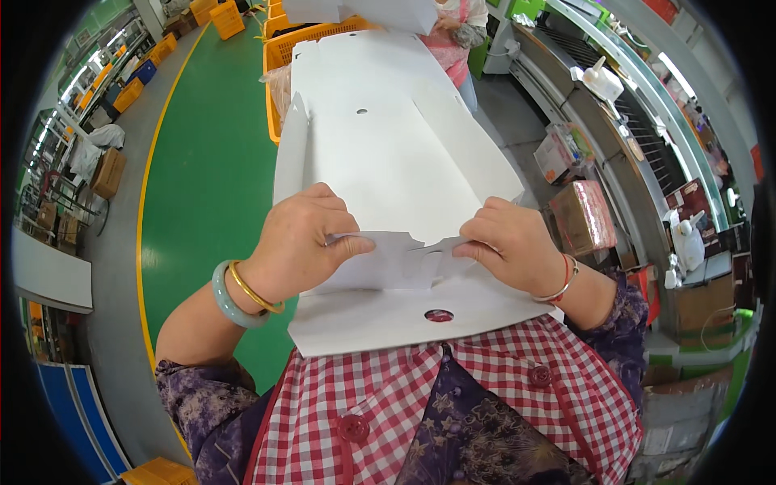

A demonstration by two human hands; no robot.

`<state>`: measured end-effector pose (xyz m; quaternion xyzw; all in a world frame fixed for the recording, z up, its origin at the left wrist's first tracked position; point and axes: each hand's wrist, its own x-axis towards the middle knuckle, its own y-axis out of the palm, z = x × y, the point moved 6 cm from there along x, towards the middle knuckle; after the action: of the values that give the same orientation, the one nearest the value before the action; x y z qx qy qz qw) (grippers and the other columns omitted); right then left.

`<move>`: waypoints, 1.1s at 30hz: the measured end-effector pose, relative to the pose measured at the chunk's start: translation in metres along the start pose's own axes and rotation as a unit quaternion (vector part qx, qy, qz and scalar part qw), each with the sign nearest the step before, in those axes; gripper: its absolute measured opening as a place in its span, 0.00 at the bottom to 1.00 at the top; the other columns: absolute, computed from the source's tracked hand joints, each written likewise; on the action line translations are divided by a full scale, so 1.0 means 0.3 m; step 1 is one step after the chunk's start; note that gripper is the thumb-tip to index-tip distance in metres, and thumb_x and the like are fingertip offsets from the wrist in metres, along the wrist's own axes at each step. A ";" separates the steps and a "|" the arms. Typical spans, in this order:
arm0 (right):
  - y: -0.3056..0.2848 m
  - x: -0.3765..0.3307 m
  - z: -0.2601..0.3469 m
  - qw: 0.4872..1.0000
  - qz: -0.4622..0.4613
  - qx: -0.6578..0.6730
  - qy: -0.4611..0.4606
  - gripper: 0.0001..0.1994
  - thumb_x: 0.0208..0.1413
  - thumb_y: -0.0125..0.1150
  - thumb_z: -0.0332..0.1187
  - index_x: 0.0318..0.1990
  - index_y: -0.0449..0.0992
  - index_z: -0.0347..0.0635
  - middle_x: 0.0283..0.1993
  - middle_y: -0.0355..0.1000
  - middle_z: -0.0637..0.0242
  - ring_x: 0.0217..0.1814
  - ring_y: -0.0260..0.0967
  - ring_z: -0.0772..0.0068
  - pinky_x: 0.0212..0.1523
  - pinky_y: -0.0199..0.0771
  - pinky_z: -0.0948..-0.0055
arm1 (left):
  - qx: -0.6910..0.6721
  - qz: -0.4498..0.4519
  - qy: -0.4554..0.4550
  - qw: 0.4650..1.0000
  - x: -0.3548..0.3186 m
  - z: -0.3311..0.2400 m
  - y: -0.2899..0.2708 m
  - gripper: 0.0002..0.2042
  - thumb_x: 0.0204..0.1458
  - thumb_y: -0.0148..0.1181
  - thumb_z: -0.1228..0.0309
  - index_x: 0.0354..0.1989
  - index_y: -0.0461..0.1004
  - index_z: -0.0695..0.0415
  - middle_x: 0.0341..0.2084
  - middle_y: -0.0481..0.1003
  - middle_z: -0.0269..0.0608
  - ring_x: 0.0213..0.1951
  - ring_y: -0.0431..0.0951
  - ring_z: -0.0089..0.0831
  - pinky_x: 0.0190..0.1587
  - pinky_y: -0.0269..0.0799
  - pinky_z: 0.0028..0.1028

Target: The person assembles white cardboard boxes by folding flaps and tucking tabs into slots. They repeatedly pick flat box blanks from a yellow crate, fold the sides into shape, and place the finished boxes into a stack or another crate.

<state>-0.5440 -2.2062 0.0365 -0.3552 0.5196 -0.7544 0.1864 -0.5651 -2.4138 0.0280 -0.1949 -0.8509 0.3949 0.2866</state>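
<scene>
A large white cardboard box blank (388, 153) stretches out in front of me, its long side flaps partly raised. My left hand (311, 238) pinches the upright cross flap near its left end, thumb toward me. At the right end of that same flap, my right hand (509, 246) grips the edge between thumb and fingers. Between the hands, the flap's top edge shows notched tabs. The near end panel, with an oval hole in it, rests against my checked apron (364, 396). A smaller round hole shows in the far part of the blank.
An orange crate (279, 61) stands beyond the blank at the left, with more white card above it. Another person (461, 40) is at the far right. Along the right runs a conveyor bench with white bottles (602, 81); a wrapped carton (582, 217) sits beside it.
</scene>
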 end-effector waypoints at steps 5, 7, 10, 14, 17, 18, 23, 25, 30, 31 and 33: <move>-0.009 -0.002 -0.020 0.999 -0.031 -0.040 0.000 0.15 0.38 0.68 0.39 0.33 0.71 0.46 0.30 0.67 0.70 0.35 0.64 0.67 0.31 0.66 0.71 | 0.001 -0.007 0.004 1.000 -0.020 0.012 -0.005 0.08 0.39 0.66 0.68 0.17 0.75 0.58 0.15 0.70 0.35 0.28 0.71 0.33 0.28 0.67 0.31; -0.037 0.019 -0.044 0.993 -0.069 -0.091 -0.010 0.20 0.33 0.71 0.39 0.35 0.70 0.44 0.33 0.67 0.67 0.36 0.64 0.63 0.35 0.66 0.70 | -0.001 -0.017 -0.011 1.000 -0.035 0.025 -0.026 0.09 0.39 0.67 0.69 0.17 0.75 0.58 0.15 0.70 0.35 0.28 0.71 0.33 0.28 0.67 0.30; -0.054 0.003 -0.086 0.989 -0.089 -0.121 -0.009 0.26 0.28 0.74 0.41 0.36 0.69 0.41 0.33 0.67 0.62 0.37 0.64 0.58 0.39 0.67 0.68 | 0.028 -0.024 0.008 0.999 -0.075 0.034 -0.024 0.13 0.33 0.70 0.68 0.21 0.71 0.61 0.17 0.68 0.39 0.27 0.68 0.37 0.29 0.65 0.31; 0.039 -0.091 -0.203 0.997 -0.062 -0.006 0.055 0.25 0.28 0.74 0.40 0.35 0.69 0.41 0.30 0.65 0.63 0.37 0.63 0.59 0.37 0.68 0.68 | 0.175 -0.044 0.020 0.983 -0.111 0.067 -0.046 0.19 0.30 0.72 0.66 0.26 0.69 0.61 0.22 0.69 0.41 0.29 0.69 0.40 0.31 0.66 0.32; 0.105 -0.131 -0.210 0.998 -0.049 0.008 0.040 0.21 0.32 0.71 0.37 0.35 0.69 0.43 0.32 0.64 0.64 0.37 0.63 0.61 0.35 0.67 0.67 | 0.212 -0.077 0.012 0.974 -0.163 0.144 -0.031 0.20 0.29 0.72 0.67 0.27 0.67 0.60 0.24 0.68 0.43 0.31 0.69 0.41 0.33 0.67 0.34; 0.120 -0.136 -0.199 0.999 -0.043 -0.003 0.016 0.20 0.33 0.70 0.35 0.35 0.68 0.44 0.32 0.64 0.65 0.37 0.62 0.62 0.34 0.66 0.67 | 0.210 -0.072 -0.021 0.975 -0.198 0.177 -0.001 0.19 0.30 0.72 0.67 0.26 0.67 0.60 0.24 0.68 0.44 0.31 0.69 0.41 0.35 0.67 0.35; 0.228 -0.191 -0.214 0.997 0.053 -0.033 -0.039 0.21 0.39 0.62 0.25 0.45 0.69 0.46 0.38 0.67 0.66 0.42 0.66 0.63 0.39 0.70 0.67 | 0.186 -0.060 -0.026 0.980 -0.285 0.255 0.130 0.17 0.31 0.69 0.71 0.27 0.67 0.60 0.25 0.67 0.43 0.32 0.69 0.41 0.37 0.67 0.34; 0.248 -0.205 -0.205 0.996 0.060 -0.039 -0.054 0.23 0.40 0.59 0.23 0.49 0.69 0.47 0.39 0.68 0.67 0.45 0.66 0.64 0.40 0.70 0.69 | 0.174 -0.008 0.012 0.985 -0.310 0.277 0.152 0.17 0.32 0.69 0.72 0.30 0.68 0.61 0.25 0.66 0.43 0.32 0.68 0.41 0.37 0.68 0.33; 0.296 -0.195 -0.198 0.998 0.040 0.014 -0.044 0.20 0.40 0.57 0.21 0.45 0.73 0.48 0.36 0.70 0.67 0.42 0.68 0.66 0.43 0.69 0.68 | 0.132 0.056 0.008 0.990 -0.368 0.248 0.195 0.21 0.36 0.65 0.75 0.44 0.73 0.57 0.26 0.68 0.39 0.32 0.69 0.39 0.41 0.67 0.34; 0.309 -0.197 -0.210 0.999 0.020 0.027 -0.028 0.18 0.41 0.57 0.22 0.43 0.74 0.48 0.34 0.70 0.68 0.41 0.68 0.66 0.43 0.68 0.68 | 0.123 0.057 0.006 0.991 -0.377 0.239 0.201 0.22 0.37 0.65 0.75 0.46 0.73 0.56 0.26 0.69 0.39 0.32 0.70 0.39 0.42 0.67 0.34; 0.330 -0.203 -0.233 0.999 -0.019 0.050 0.004 0.13 0.42 0.59 0.24 0.39 0.76 0.48 0.29 0.69 0.69 0.37 0.68 0.66 0.43 0.66 0.66 | 0.098 -0.022 -0.008 0.995 -0.380 0.257 0.209 0.19 0.40 0.63 0.75 0.45 0.75 0.54 0.27 0.71 0.38 0.31 0.70 0.39 0.42 0.66 0.34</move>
<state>-0.5624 -2.1595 -0.0896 -0.3521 0.4750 -0.7844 0.1876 -0.5213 -2.4824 -0.0996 -0.1440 -0.8145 0.4713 0.3061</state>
